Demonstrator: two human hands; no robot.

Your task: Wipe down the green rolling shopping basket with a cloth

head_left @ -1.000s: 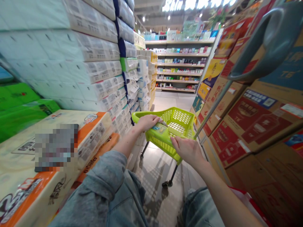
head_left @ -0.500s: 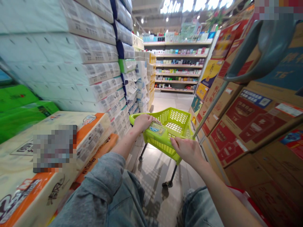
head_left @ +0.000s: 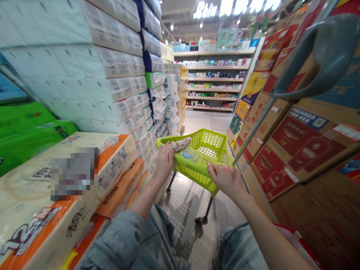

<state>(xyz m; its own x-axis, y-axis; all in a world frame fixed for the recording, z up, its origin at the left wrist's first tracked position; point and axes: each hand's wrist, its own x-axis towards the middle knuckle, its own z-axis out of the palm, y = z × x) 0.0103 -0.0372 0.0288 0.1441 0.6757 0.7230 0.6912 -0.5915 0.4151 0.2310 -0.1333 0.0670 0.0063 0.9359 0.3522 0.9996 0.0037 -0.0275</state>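
Note:
A lime-green plastic shopping cart (head_left: 194, 175) on thin dark legs with casters stands before my knees, its basket open at the top. At the near left corner, my left hand (head_left: 164, 162) has its fingers curled over the rim, touching the end of a pale patterned cloth (head_left: 181, 143) that lies along it. Whether the fingers also pinch the cloth is unclear. My right hand (head_left: 227, 177) is closed over the near rim towards the right corner. Between the hands, a clear-covered label (head_left: 187, 155) sits on the rim.
Stacked tissue packs (head_left: 123, 84) wall the left side, with a cream-and-orange pack (head_left: 112, 165) nearest. Cartons (head_left: 292, 140) line the right. A grey loop handle (head_left: 317, 60) on a metal pole (head_left: 253, 129) rises beside the cart. Store shelves (head_left: 215, 78) stand beyond the tiled aisle.
My left hand has slid left and back along the rim, uncovering more of the patterned cloth. My right hand stays on the rim. The whole view has shifted slightly.

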